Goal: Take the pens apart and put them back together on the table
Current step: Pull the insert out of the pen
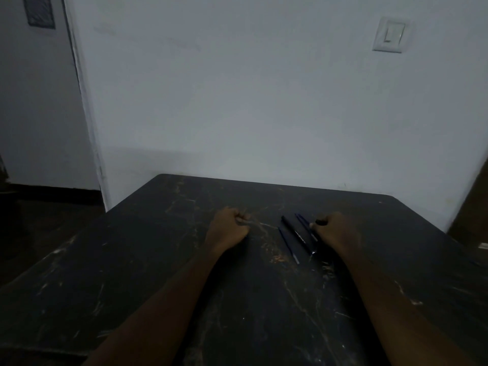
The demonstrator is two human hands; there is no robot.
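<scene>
Both hands rest on the counter (158, 260), curled into loose fists, forearms running back toward the camera.

Head view:
- Left hand (228, 228): fingers folded in, thumb on top. Something thin and pale shows at the fingertips; too dim to tell whether it is a pen part. Well apart from the pens, to their left.
- Right hand (334, 229): fingers curled shut, pinching a small dark piece (320, 222) at the fingertips, possibly a cap. Knuckles sit just beside the pens, on their right.
- Pens: three slim pieces lie flat on the counter, side by side, nearly parallel. Long axes run diagonally, far ends leaning left, near ends right.
- Black pen (298, 236) in the middle, white print on the barrel, bright tip at the near end.
- Blue piece (288, 244) just left of the black pen, set nearer the camera.
- Second blue piece (303, 222) just right of the black pen, its near part hidden by the right hand's fingers.
- Counter: dark, heavily scratched, far edge against a pale wall (264, 101). Light switch (389, 35) high on the wall, above and right of the pens.
</scene>
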